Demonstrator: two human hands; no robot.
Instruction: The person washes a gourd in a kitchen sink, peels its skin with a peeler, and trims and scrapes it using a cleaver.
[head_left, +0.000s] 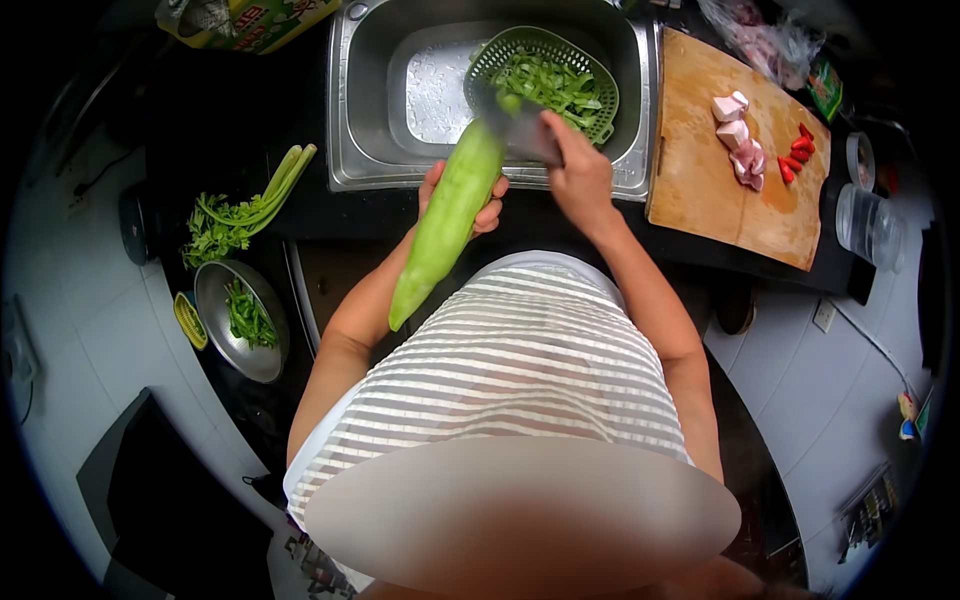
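Observation:
My left hand (488,214) is wrapped from below around a long pale green gourd (447,225), its tapered end pointing down toward my shirt. In my right hand (580,180) is a kitchen knife (528,133) with a wide blade, smeared by motion. The blade is at the gourd's far end, over the near edge of the sink; whether it touches the flesh I cannot tell. Beyond the knife, a green colander (608,92) holds many light green cut pieces (550,85). A small green bit shows beside the blurred blade.
The colander sits inside a steel sink (345,120). On the right, a wooden cutting board (690,190) bears pale meat pieces (735,133) and cut red peppers (797,153). To the left are celery stalks (280,190) and a metal bowl (235,355) with green pieces.

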